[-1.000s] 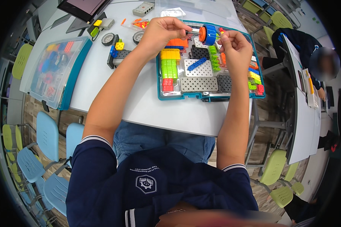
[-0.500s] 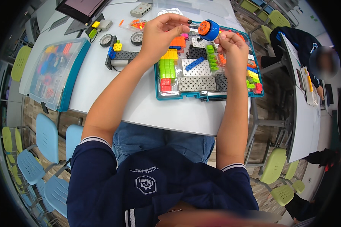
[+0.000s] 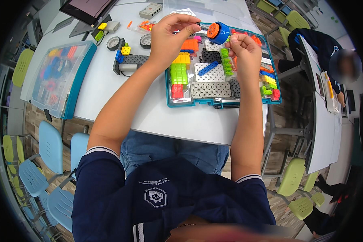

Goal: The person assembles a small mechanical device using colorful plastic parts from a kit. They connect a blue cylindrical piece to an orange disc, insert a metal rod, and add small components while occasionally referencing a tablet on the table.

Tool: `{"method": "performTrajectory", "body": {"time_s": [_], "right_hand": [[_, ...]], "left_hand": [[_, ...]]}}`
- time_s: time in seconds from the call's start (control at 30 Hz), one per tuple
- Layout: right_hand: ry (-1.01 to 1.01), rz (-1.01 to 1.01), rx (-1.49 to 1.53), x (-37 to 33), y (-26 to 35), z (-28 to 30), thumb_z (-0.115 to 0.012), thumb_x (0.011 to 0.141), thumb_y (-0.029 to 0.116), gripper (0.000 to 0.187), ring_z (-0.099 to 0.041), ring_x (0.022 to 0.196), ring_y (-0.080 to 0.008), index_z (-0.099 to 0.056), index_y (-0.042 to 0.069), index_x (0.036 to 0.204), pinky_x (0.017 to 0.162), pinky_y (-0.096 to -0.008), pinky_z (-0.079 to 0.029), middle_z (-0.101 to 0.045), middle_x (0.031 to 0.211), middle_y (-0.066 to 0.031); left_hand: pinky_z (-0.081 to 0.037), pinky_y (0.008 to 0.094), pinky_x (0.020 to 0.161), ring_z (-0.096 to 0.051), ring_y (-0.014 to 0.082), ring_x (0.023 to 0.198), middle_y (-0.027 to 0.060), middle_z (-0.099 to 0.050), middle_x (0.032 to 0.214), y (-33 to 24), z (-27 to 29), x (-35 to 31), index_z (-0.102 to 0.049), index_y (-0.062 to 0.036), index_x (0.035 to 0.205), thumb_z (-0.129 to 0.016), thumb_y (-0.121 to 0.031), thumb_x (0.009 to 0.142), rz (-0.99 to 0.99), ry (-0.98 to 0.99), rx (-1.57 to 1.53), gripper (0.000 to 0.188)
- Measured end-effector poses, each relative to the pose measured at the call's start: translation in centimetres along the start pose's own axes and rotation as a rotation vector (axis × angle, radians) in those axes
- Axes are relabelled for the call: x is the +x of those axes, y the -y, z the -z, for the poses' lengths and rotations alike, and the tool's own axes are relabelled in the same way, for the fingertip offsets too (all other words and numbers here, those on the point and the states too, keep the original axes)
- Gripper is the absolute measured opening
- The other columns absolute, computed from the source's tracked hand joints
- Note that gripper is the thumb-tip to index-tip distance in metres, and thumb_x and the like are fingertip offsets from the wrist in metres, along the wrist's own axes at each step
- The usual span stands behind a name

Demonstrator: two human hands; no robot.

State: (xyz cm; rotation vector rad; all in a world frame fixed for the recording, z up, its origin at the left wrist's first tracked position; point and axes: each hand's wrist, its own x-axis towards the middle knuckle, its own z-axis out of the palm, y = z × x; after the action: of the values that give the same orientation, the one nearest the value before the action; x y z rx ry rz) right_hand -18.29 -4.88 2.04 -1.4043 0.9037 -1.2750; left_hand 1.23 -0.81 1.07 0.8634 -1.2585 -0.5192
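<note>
Over the parts case, my left hand is closed in a pinch on a small black piece, mostly covered by the fingertips. A round blue wheel with an orange hub is held up by my right hand, whose thumb and fingers close at its right side. The orange face points left, toward my left hand, with a gap between them. Below lie a grey perforated plate, a white plate with a blue strip, green blocks and yellow blocks.
Left of the case lies a partly built grey vehicle with loose wheels. A closed clear-lidded case sits at the table's left edge. A laptop stands behind. To the right, another person is at a separate table.
The blue-and-orange wheel has shifted slightly left with its orange face turned more toward my left hand. The black piece has moved slightly left and is more hidden by my left fingers.
</note>
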Motion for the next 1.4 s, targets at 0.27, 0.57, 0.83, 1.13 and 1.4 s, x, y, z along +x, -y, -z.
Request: {"method": "performTrajectory", "body": {"time_s": [0.27,0.57,0.83,1.13,1.4], "right_hand": [[-0.024,0.066,-0.041,0.1,-0.3,0.0,-0.064,0.092,0.011,0.012,-0.055,0.062,-0.0066,-0.064,-0.001,0.092,0.058,-0.0195,-0.044,-0.068,0.078,-0.0058],[-0.051,0.074,-0.068,0.2,-0.4,-0.2,-0.063,0.092,0.009,0.009,-0.057,0.062,-0.0064,-0.063,0.0,0.091,0.056,-0.0194,-0.046,-0.068,0.076,-0.006],[-0.048,0.095,-0.096,0.3,-0.9,-0.2,-0.064,0.093,0.012,0.011,-0.054,0.062,-0.0052,-0.064,0.001,0.093,0.055,-0.0179,-0.042,-0.067,0.077,-0.0042],[-0.079,0.12,-0.157,0.2,-0.8,-0.4,-0.062,0.091,0.005,0.005,-0.063,0.068,-0.0068,-0.063,0.0,0.09,0.058,-0.0196,-0.047,-0.068,0.076,-0.005],[-0.096,0.175,-0.224,0.0,-1.1,-0.8,-0.062,0.095,0.011,0.01,-0.054,0.061,-0.0043,-0.063,0.001,0.095,0.053,-0.0174,-0.042,-0.066,0.077,-0.0026]], "left_hand": [[-0.052,0.0264,0.078,-0.063,0.013,0.085,0.0037,-0.067,0.091,-0.1,0.3,0.1,-0.074,-0.0058,0.093,-0.077,-0.009,0.079,-0.112,-0.009,0.235,0.015],[-0.048,0.0296,0.079,-0.061,0.0153,0.086,0.0033,-0.068,0.086,0.4,0.3,0.0,-0.076,-0.0078,0.091,-0.08,-0.015,0.077,-0.112,-0.007,0.288,0.016],[-0.046,0.0279,0.085,-0.06,0.0137,0.091,0.0029,-0.069,0.091,0.1,0.4,-0.2,-0.076,-0.0076,0.095,-0.078,-0.013,0.079,-0.133,0.054,0.43,0.017],[-0.047,0.0286,0.085,-0.062,0.0144,0.091,0.0038,-0.069,0.092,0.2,0.4,-0.2,-0.077,-0.0076,0.092,-0.08,-0.013,0.077,-0.139,0.064,0.421,0.016],[-0.048,0.0281,0.085,-0.063,0.0148,0.092,0.0046,-0.069,0.092,0.0,0.4,-0.2,-0.077,-0.0077,0.092,-0.08,-0.013,0.077,-0.078,0.091,0.387,0.016]]}}
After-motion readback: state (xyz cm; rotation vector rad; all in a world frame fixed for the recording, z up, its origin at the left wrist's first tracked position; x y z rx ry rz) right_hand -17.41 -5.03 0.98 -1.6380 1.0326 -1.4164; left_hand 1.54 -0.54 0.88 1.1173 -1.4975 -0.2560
